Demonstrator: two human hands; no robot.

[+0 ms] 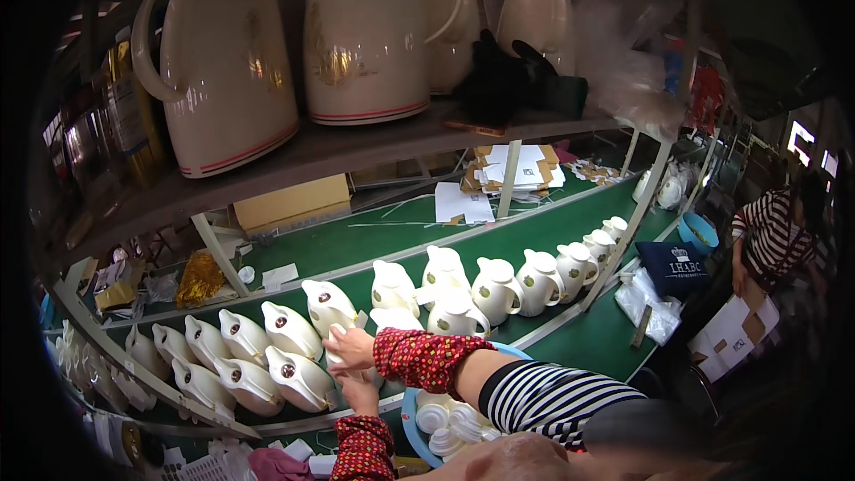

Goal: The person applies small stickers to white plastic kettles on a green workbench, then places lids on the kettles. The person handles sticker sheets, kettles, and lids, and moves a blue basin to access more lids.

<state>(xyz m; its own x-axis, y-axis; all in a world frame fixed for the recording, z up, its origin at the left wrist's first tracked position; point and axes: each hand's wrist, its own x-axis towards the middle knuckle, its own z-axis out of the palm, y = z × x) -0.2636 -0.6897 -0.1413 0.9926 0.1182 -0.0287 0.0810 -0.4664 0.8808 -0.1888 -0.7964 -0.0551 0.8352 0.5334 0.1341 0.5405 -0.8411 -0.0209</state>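
My right hand (354, 349) reaches in from the right, its fingers closed over a small white piece (335, 338) at the top of a jug; the piece's exact shape is hidden. Just below, my left hand (359, 390) is curled with bent fingers against the same spot, and what they grip is covered. Left of my hands stand cream jugs in rows, such as one open-topped jug (298, 379) with a dark, shiny mouth. To the right are jugs with tops on and green emblems, such as a lidded jug (496, 289). White lids (450, 423) fill a blue basin (411, 428) beneath my right forearm.
A green belt (570, 321) carries the jugs. Above it, a shelf (356, 138) holds large jugs (370, 36). Metal posts (628, 223) rise from the belt's edge. Flattened cartons (521, 169) lie behind. At the right, another person (775, 232) handles a carton (735, 334).
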